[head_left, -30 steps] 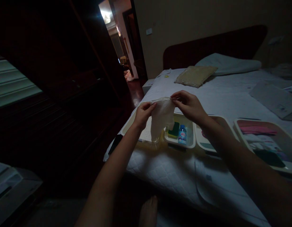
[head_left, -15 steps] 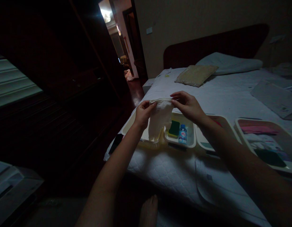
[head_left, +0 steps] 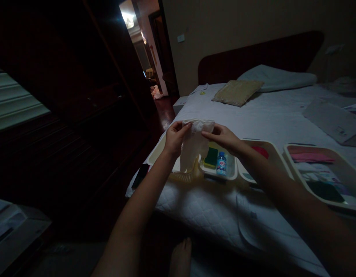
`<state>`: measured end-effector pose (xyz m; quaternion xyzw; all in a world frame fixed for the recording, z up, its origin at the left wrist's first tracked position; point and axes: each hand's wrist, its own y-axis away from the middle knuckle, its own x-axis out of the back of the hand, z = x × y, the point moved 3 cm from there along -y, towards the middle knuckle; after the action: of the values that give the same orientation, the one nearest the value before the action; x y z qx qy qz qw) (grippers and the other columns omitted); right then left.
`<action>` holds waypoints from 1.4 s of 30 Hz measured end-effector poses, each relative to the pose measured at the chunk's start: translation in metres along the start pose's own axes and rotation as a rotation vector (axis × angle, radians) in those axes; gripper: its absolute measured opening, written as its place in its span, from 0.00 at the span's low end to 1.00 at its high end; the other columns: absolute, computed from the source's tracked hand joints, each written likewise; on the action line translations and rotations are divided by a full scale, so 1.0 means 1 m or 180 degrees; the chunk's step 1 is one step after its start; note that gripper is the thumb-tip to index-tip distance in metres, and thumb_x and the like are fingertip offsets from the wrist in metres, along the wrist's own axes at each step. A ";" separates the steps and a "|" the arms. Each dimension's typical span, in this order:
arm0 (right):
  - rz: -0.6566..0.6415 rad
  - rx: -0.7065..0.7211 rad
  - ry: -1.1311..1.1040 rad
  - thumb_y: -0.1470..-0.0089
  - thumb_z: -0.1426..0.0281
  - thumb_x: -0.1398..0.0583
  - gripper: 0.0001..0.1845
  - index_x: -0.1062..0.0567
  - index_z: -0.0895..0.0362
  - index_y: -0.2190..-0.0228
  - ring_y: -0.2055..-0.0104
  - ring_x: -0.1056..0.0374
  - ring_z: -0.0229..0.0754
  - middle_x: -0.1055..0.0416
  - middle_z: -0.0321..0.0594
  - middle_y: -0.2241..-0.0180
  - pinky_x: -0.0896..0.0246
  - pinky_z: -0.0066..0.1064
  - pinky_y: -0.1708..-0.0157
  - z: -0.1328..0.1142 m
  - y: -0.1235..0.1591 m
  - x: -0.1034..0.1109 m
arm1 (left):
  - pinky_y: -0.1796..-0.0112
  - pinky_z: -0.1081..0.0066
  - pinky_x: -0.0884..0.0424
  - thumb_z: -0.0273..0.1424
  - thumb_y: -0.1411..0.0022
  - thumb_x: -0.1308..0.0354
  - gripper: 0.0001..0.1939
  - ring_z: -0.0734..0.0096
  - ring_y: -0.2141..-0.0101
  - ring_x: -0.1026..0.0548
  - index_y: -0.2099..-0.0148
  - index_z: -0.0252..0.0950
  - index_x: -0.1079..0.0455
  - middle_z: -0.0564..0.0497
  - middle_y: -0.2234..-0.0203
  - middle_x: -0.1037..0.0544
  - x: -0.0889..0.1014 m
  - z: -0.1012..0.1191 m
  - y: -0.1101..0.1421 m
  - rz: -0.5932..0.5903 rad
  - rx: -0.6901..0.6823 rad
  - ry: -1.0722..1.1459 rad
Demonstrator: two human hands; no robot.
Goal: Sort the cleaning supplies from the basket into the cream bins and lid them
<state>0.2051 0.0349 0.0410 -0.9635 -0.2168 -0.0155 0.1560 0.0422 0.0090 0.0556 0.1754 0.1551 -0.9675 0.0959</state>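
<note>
White cloth (head_left: 192, 150) up in the air, hanging from both hands

Left to right:
- Black object (head_left: 141, 175) on near left corner of bed (head_left: 278, 115); too dark to identify.
- Leftmost basket (head_left: 182, 177), cream, slotted near wall, part hidden by hand and cloth.
- Left hand (head_left: 174, 139): thumb and fingers pinched together on cloth's top left corner.
- Cloth hangs down in front of the gap between leftmost and second baskets, top edge roughly level.
- Second basket (head_left: 231, 163): green-and-yellow sponge (head_left: 211, 157) left, blue-capped bottle (head_left: 221, 165) just right of it.
- Right hand (head_left: 220, 136): thumb on cloth's near face, fingers behind, pinching right edge just below top corner.
- Beige pillow (head_left: 238, 92) at far end.
- Third basket (head_left: 277, 159): red item (head_left: 260, 151), partly behind right forearm.
- Rightmost basket (head_left: 346, 173): folded pink cloth (head_left: 313, 157) far, dark green pad (head_left: 326, 191) near, white items between.
</note>
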 end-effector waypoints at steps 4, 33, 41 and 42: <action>-0.0231 -0.0162 -0.0196 0.61 0.57 0.30 0.25 0.24 0.58 0.62 0.58 0.28 0.47 0.23 0.45 0.60 0.33 0.43 0.53 0.010 0.000 -0.005 | 0.68 0.76 0.33 0.34 0.62 0.27 0.16 0.79 0.74 0.28 0.71 0.35 0.29 0.57 0.76 0.25 -0.005 0.008 0.003 -0.0007 -0.0094 0.0110; 0.0794 -0.0156 -0.0051 0.61 0.61 0.35 0.16 0.28 0.58 0.71 0.71 0.34 0.39 0.28 0.40 0.71 0.39 0.31 0.70 -0.008 0.000 0.017 | 0.55 0.65 0.32 0.50 0.54 0.34 0.24 0.65 0.61 0.25 0.59 0.39 0.25 0.48 0.65 0.20 0.005 -0.024 0.020 -0.1678 0.1953 -0.0447; 0.0716 -0.0127 -0.0033 0.61 0.60 0.35 0.16 0.28 0.57 0.71 0.72 0.34 0.39 0.27 0.41 0.70 0.39 0.31 0.72 -0.011 0.002 0.018 | 0.60 0.68 0.30 0.44 0.53 0.32 0.21 0.66 0.63 0.24 0.60 0.36 0.24 0.45 0.63 0.20 0.008 -0.030 0.019 -0.1572 0.1900 -0.0562; 0.0655 -0.0153 -0.0043 0.61 0.59 0.34 0.16 0.27 0.57 0.72 0.72 0.34 0.38 0.27 0.41 0.70 0.39 0.31 0.72 -0.011 0.002 0.017 | 0.61 0.70 0.30 0.43 0.54 0.31 0.21 0.68 0.63 0.25 0.60 0.36 0.24 0.45 0.62 0.21 0.008 -0.029 0.018 -0.1490 0.1761 -0.0579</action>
<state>0.2216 0.0368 0.0525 -0.9843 -0.1174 0.0019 0.1321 0.0483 0.0013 0.0217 0.0677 -0.0854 -0.9802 -0.1656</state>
